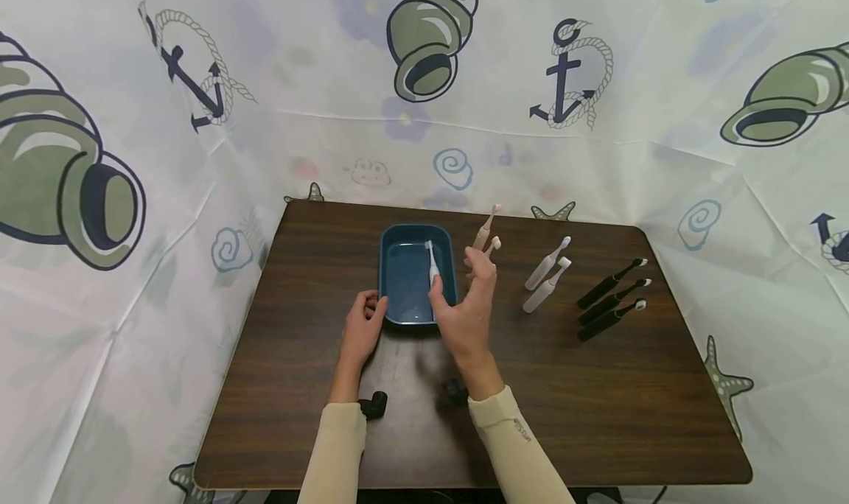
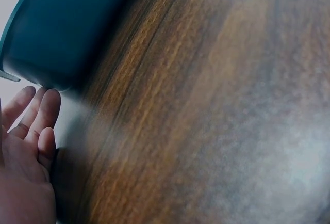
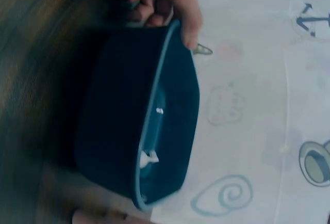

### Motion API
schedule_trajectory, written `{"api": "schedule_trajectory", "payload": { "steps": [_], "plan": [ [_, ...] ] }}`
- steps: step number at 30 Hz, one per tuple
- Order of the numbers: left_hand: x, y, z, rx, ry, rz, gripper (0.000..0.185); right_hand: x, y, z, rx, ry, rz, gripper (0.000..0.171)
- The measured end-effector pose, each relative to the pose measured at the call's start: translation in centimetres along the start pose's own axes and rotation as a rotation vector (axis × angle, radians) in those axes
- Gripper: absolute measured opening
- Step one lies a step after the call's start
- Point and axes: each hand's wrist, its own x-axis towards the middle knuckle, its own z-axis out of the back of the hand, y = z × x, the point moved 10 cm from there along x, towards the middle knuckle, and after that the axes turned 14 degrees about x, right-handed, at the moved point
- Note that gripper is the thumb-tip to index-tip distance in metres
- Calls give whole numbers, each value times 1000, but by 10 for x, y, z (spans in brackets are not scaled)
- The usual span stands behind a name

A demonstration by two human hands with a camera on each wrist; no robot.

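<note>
A dark blue rectangular tray [image 1: 386, 268] stands on the wooden table. Inside lies a white toothbrush [image 1: 432, 261], its lower part hidden behind my right thumb in the head view; the right wrist view shows a white toothbrush piece [image 3: 148, 159] inside the wall. My left hand [image 1: 361, 327] holds the tray's near left corner, thumb at the rim and fingers against the outer wall. Over the tray's right side is my right hand [image 1: 467, 316], thumb and fingers spread apart with nothing gripped between them. Just beyond its fingertips lie two pink toothbrushes [image 1: 486, 229], one partly covered by the hand.
Right of my right hand lie two white toothbrushes [image 1: 544, 270]. Farther right, three black toothbrushes [image 1: 606, 298] lie side by side. A patterned white cloth [image 1: 318, 62] hangs behind the table [image 1: 530, 415].
</note>
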Motion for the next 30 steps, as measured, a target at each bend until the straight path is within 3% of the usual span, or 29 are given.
{"api": "schedule_trajectory", "payload": {
  "steps": [3, 8, 12, 19, 25, 30],
  "plan": [
    [1, 2, 0, 11, -3, 4, 58, -4, -17, -13, -3, 55, -129, 63],
    [2, 4, 0, 11, -11, 12, 56, -13, -56, -36, -10, 166, -429, 61],
    [3, 4, 0, 15, -14, 13, 56, -18, -82, -53, -130, 280, -597, 63],
    [2, 1, 2, 10, -18, 12, 55, -16, -106, -69, -368, 421, -664, 64],
    [3, -1, 2, 31, -21, 2, 55, -24, -127, -82, -519, 569, -679, 54],
    [3, 1, 1, 31, -13, 10, 54, -32, -140, -84, -603, 606, -704, 42]
  ]
}}
